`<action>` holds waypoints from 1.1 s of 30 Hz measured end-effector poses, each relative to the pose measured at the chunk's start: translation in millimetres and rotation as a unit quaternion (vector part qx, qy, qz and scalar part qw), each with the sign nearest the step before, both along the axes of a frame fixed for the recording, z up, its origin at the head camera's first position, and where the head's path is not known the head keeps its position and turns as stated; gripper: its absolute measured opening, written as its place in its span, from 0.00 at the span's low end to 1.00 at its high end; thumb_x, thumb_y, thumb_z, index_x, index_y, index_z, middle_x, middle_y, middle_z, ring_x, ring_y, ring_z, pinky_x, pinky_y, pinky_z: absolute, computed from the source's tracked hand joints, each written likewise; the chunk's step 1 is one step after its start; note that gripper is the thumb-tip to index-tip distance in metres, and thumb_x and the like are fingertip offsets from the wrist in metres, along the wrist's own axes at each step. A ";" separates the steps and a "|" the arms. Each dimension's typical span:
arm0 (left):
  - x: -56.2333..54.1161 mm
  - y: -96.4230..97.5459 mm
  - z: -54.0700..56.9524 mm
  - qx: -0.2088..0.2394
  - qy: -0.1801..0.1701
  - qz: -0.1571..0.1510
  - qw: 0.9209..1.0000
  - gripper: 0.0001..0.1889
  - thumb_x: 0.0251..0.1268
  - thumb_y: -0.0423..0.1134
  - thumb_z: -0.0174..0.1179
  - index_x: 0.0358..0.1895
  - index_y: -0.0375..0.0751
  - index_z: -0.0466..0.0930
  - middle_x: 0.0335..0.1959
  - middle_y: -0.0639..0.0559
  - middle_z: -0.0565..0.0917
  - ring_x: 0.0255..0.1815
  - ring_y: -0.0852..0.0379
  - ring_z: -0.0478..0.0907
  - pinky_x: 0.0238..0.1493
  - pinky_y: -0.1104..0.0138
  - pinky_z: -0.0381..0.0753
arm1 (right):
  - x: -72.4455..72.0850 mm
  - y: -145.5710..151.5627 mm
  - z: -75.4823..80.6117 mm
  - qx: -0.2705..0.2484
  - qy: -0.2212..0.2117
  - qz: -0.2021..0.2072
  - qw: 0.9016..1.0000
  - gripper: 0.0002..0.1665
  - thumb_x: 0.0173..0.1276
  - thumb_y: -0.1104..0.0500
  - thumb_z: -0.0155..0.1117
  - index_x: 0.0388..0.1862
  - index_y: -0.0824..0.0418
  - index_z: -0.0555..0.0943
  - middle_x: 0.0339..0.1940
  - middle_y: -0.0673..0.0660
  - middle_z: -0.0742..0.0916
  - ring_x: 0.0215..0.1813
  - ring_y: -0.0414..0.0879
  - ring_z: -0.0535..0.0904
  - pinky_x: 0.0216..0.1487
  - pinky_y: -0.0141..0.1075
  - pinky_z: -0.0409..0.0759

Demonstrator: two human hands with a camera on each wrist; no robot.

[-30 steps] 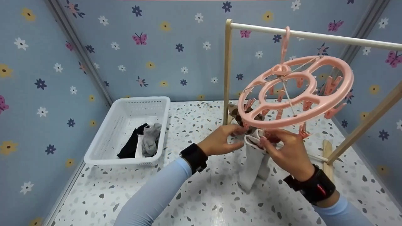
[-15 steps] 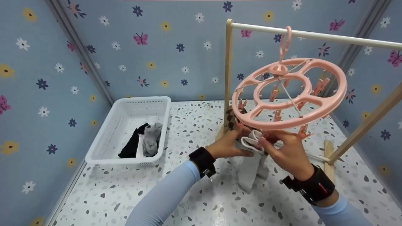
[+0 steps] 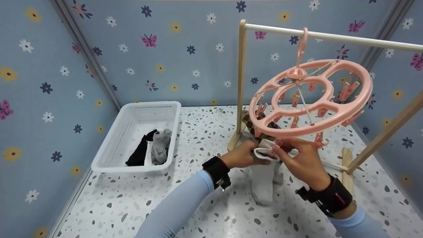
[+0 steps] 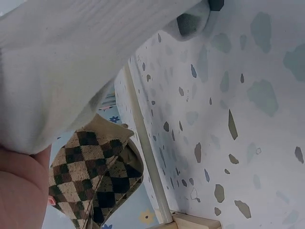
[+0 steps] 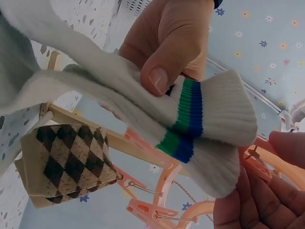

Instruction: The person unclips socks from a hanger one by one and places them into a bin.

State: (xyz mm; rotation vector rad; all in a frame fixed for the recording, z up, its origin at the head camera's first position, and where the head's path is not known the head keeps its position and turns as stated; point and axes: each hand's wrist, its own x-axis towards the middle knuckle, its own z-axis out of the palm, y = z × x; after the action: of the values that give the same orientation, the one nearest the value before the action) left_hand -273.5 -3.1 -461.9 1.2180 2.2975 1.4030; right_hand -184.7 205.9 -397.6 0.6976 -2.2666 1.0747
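A pair of white socks [image 3: 262, 185] with green and blue bands near the ribbed cuffs [image 5: 224, 112] hangs under the front rim of a pink round clip hanger [image 3: 310, 131]. My left hand [image 3: 241, 154] grips the socks just below the bands, thumb on the near side. Beside the cuffs, my right hand [image 3: 304, 162] pinches a pink clothespin [image 5: 257, 164] between thumb and fingers. Behind them, a brown argyle sock [image 5: 71, 162] hangs from the hanger's clips. In the left wrist view, white knit fabric [image 4: 71, 62] fills the upper left, over part of my palm [image 4: 19, 191].
The hanger hooks onto a white rail [image 3: 333, 38] on a wooden-legged stand [image 3: 241, 76]. To the left, a white plastic basket [image 3: 105, 145] holds black, white and grey garments [image 3: 161, 147]. The speckled tabletop [image 3: 205, 132] meets flowered walls.
My left hand has moved right from beside the socks and now grips them. The hanger swung left, then back right. My right hand stays at the cuffs.
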 end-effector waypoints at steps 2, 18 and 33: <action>0.2 -0.2 -0.3 0.005 0.003 -0.001 1.000 0.17 0.69 0.32 0.75 0.57 0.30 0.89 0.53 0.38 0.92 0.52 0.49 0.89 0.55 0.73 0.83 | -0.4 0.3 -0.8 0.004 0.006 -0.002 1.000 0.10 0.66 0.70 0.79 0.45 0.66 0.90 0.33 0.53 0.93 0.35 0.37 0.87 0.41 0.21 0.80; -0.1 -9.2 3.1 -0.006 -0.006 0.015 1.000 0.15 0.71 0.34 0.74 0.57 0.31 0.90 0.54 0.39 0.92 0.55 0.45 0.90 0.55 0.72 0.84 | -1.0 3.1 1.7 -0.022 0.059 0.030 0.998 0.12 0.66 0.76 0.75 0.42 0.62 0.92 0.31 0.53 0.93 0.33 0.40 0.88 0.39 0.22 0.78; -5.1 -47.4 16.9 -0.015 -0.025 0.033 0.999 0.14 0.71 0.33 0.73 0.57 0.34 0.90 0.57 0.39 0.91 0.51 0.57 0.87 0.53 0.70 0.85 | 0.0 8.1 2.4 -0.027 0.073 0.010 0.997 0.12 0.64 0.77 0.76 0.41 0.65 0.92 0.29 0.55 0.92 0.32 0.35 0.86 0.39 0.23 0.77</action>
State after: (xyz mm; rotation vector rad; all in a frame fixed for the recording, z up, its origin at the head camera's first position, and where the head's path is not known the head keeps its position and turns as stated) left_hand -278.7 -50.6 -445.0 1.0962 2.3348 1.3997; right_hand -184.7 214.0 -395.2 0.7535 -2.1043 1.0548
